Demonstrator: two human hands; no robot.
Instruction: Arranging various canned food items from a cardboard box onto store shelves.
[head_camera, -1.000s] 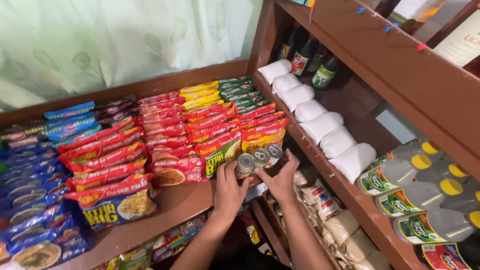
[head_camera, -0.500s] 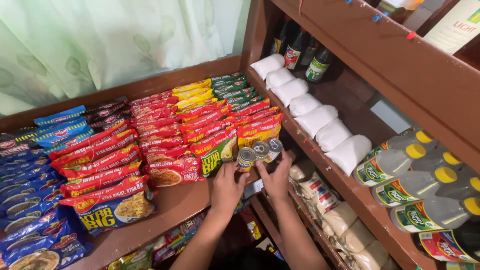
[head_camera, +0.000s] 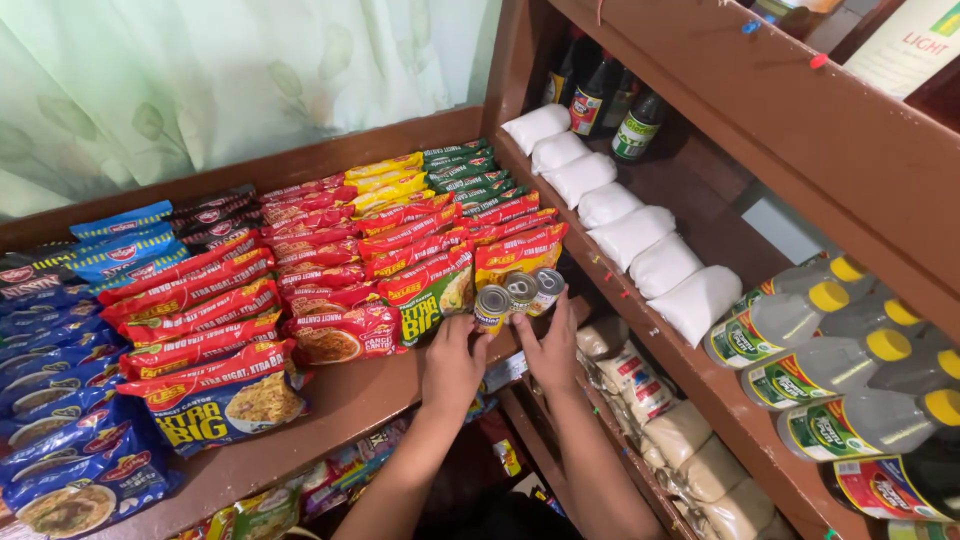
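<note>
Three small tin cans (head_camera: 518, 296) with silver tops stand side by side at the front edge of a brown wooden shelf (head_camera: 340, 400). My left hand (head_camera: 453, 362) presses against the leftmost can from the front. My right hand (head_camera: 551, 345) touches the cans from the right, fingers curled around the rightmost one. Just behind the cans lie rows of red, yellow and green noodle packets (head_camera: 400, 240).
Blue noodle packets (head_camera: 60, 400) fill the shelf's left end. On the right-hand shelf lie white bagged powder (head_camera: 620, 220), dark sauce bottles (head_camera: 600, 95) and yellow-capped clear bottles (head_camera: 850, 370). Below are brown bags (head_camera: 680, 440) and more packets. A green curtain (head_camera: 200, 80) hangs behind.
The view has shifted slightly; both hands stay on the cans, nudging them a little along the shelf's front edge.
</note>
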